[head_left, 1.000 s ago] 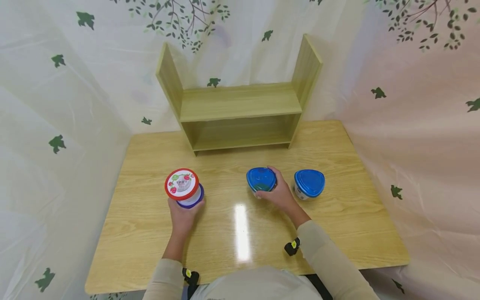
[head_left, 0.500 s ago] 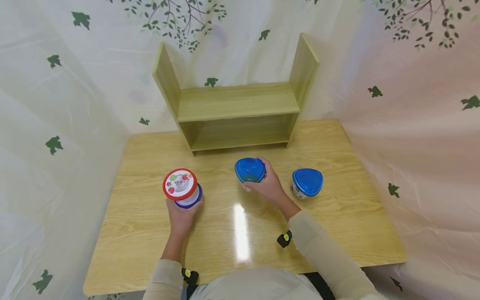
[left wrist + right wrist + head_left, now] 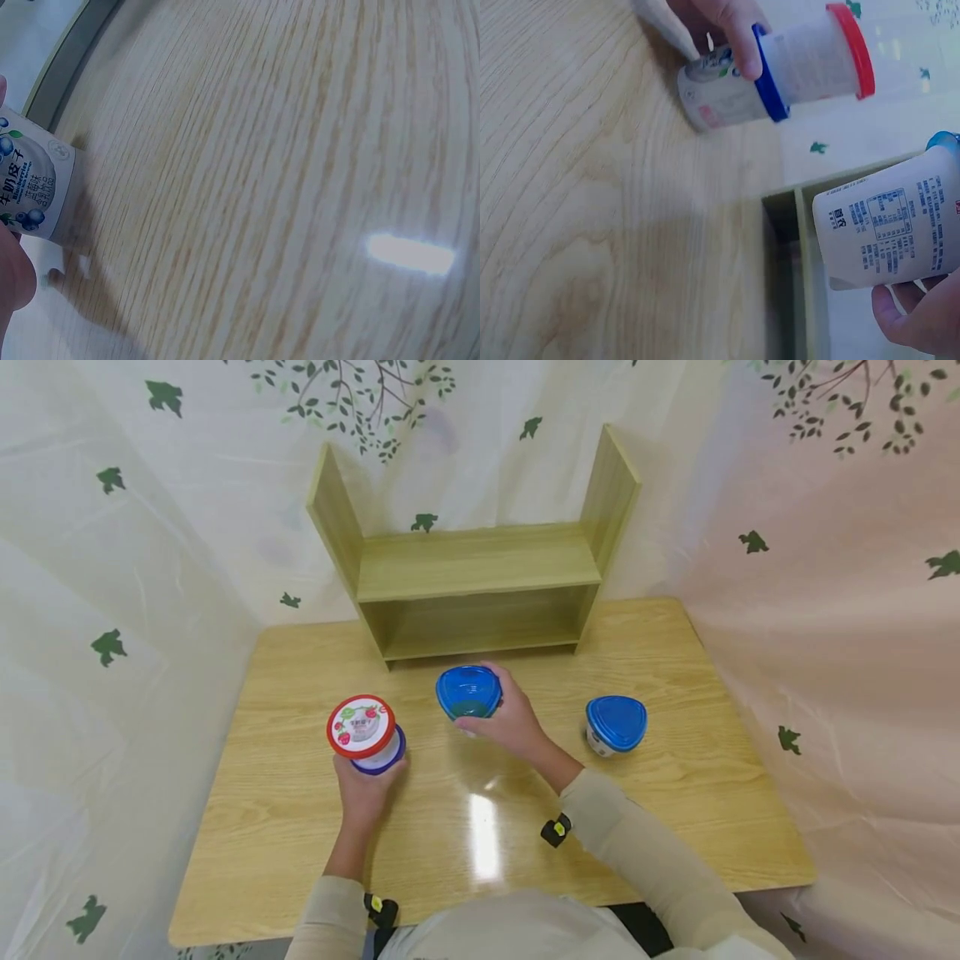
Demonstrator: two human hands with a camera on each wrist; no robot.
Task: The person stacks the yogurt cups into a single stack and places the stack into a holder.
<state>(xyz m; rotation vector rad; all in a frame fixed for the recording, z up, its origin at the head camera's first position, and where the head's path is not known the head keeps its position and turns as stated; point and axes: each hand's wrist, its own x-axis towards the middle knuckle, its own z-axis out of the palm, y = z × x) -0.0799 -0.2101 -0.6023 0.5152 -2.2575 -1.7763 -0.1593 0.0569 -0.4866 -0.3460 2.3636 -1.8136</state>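
Observation:
My left hand grips the lower, blue-rimmed cup at the left of the table; a red-lidded cup is stacked on it. In the right wrist view the two cups stand end to end, the blue-rimmed one touching the table. My right hand holds a blue-lidded tub by its side, in front of the shelf. The right wrist view shows this tub's white printed wall raised off the table. A second blue-lidded tub stands to the right, untouched.
A two-level wooden shelf stands at the back of the wooden table. Leaf-patterned cloth hangs behind and beside the table. A bright reflection lies on the tabletop near the middle.
My right hand has carried its blue-lidded tub leftward and a little toward the shelf. My left hand and its two stacked cups have stayed in nearly the same place.

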